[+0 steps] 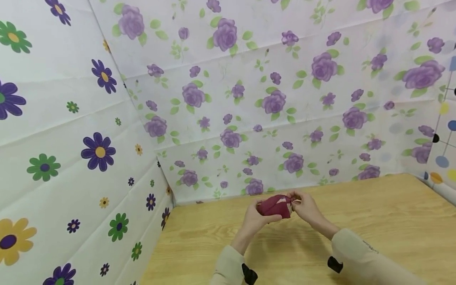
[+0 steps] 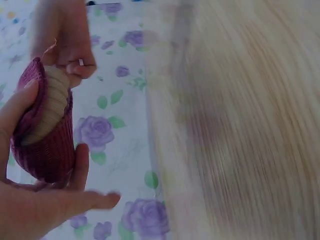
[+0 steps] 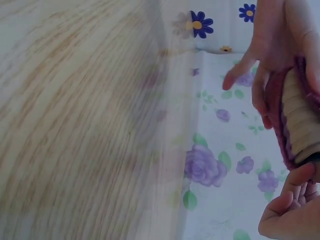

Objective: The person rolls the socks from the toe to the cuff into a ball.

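Observation:
A maroon knitted bundle (image 1: 274, 206) with a beige ribbed layer (image 2: 52, 95) showing through its opening is held up between both hands. My left hand (image 1: 253, 219) grips it from the side, thumb on one face and fingers around the other. At its opposite end, my right hand (image 1: 304, 206) pinches with curled thumb and forefinger. A thin dark strand with a small white piece (image 2: 81, 62) crosses the right fingertips in the left wrist view. A loose reddish thread (image 2: 51, 46) sticks up from the bundle's edge. The right wrist view shows a dark spot (image 3: 310, 159) by the right fingertips.
Under the hands lies a light wood-grain table (image 1: 199, 245). A flowered cloth (image 1: 228, 138) hangs along its back edge, and another patterned cloth (image 1: 71, 158) closes off the left side. A dotted cloth (image 1: 449, 158) shows at far right.

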`<state>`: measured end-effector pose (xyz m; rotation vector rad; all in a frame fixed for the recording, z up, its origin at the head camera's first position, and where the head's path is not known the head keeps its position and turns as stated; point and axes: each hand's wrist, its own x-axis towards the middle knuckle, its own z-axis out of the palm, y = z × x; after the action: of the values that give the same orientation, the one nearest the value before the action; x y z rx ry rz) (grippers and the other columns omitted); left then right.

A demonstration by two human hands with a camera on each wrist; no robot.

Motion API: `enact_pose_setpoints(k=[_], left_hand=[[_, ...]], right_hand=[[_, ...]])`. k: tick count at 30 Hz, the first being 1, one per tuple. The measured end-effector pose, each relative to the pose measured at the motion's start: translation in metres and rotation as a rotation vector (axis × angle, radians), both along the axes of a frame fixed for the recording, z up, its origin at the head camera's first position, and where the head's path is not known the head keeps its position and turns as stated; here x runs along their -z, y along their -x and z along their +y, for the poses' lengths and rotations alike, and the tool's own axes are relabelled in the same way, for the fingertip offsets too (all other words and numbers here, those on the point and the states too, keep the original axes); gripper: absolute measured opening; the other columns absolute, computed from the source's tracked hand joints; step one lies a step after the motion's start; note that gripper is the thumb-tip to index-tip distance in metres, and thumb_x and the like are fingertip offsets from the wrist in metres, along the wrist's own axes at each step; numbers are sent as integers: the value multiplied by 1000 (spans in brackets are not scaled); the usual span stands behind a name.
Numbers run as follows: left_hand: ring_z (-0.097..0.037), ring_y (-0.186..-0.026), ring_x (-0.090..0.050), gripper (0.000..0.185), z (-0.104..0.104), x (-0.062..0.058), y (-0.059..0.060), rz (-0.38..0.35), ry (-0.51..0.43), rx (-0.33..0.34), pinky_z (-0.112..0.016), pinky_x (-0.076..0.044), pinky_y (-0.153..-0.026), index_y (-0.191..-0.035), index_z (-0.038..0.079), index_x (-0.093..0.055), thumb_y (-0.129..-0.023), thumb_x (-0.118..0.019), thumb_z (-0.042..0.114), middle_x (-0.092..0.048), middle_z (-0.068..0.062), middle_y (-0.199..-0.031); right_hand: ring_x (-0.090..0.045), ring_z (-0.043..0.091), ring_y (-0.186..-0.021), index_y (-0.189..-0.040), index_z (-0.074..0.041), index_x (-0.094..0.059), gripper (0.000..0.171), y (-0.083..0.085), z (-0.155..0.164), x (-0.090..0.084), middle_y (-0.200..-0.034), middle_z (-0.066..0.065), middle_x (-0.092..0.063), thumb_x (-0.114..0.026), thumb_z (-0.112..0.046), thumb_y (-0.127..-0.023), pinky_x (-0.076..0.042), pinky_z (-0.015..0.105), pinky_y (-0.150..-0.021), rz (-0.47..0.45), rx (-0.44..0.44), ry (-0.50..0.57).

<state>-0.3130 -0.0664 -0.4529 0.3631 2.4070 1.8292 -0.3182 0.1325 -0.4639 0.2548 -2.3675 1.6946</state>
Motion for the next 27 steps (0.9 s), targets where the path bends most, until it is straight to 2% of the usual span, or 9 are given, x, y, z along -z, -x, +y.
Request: enact_pose_setpoints(k=[4,6,8,11,14,19,21,24,27], left_hand=[[-13,-91,-65,59,3,5,-3,216,280,23,-25,-55,-72,-119,13,-59,-72,-85,38,-66,-4,-109],[-11,-89,-66,55,4,7,-4,300,373,38,-22,-54,-70,-118,13,-62,-74,-83,39,-69,-4,-107],[-10,-86,-67,51,6,7,-4,352,434,32,-20,-54,-69,-117,12,-65,-76,-81,38,-70,-4,-105],[-7,-77,-65,45,9,8,-3,357,472,-15,-19,-53,-63,-110,12,-68,-75,-80,37,-72,-3,-96],[-7,-75,-64,44,12,7,0,318,459,-68,-21,-53,-62,-107,12,-69,-74,-80,38,-72,-2,-93],[-11,-72,-64,36,13,4,5,275,453,-132,-25,-54,-59,-100,9,-71,-75,-81,33,-71,-5,-88],[-13,-71,-64,36,13,4,6,288,502,-155,-27,-54,-59,-97,7,-69,-75,-82,31,-71,-7,-86],[-17,-71,-64,42,17,2,5,341,627,-179,-30,-53,-59,-100,6,-65,-74,-82,34,-69,-8,-85],[-21,-68,-63,45,21,0,4,418,736,-217,-32,-52,-58,-100,7,-61,-73,-81,36,-68,-9,-82]], right_hand=[[-63,16,-82,-97,-4,-64,12,-2,2,2,-91,10,-67,-57,3,-91,-49,25,-64,49,-18,-97],[-62,15,-79,-96,-7,-64,11,-2,3,4,-90,8,-69,-59,2,-92,-48,25,-64,79,-42,-132],[-61,11,-76,-96,-8,-64,9,1,5,7,-89,7,-69,-60,-1,-92,-48,24,-63,105,-90,-135],[-59,10,-73,-96,-8,-62,3,4,10,9,-89,7,-67,-59,-8,-95,-48,24,-63,161,-174,-95],[-59,9,-73,-97,-7,-59,8,3,14,7,-90,8,-65,-56,-13,-98,-49,25,-64,216,-260,-42],[-49,10,-65,-96,-6,-55,7,-3,14,1,-84,9,-57,-50,-9,-100,-43,28,-59,331,-358,-30],[-45,12,-62,-95,-6,-53,6,-5,11,1,-82,10,-53,-49,-6,-100,-41,29,-56,353,-383,-28],[-47,13,-63,-94,-4,-52,5,-9,4,1,-82,11,-52,-49,-4,-99,-42,28,-56,354,-397,-34],[-55,11,-69,-94,-4,-53,5,-10,-3,2,-85,11,-56,-51,-7,-99,-46,26,-58,318,-338,-34]])
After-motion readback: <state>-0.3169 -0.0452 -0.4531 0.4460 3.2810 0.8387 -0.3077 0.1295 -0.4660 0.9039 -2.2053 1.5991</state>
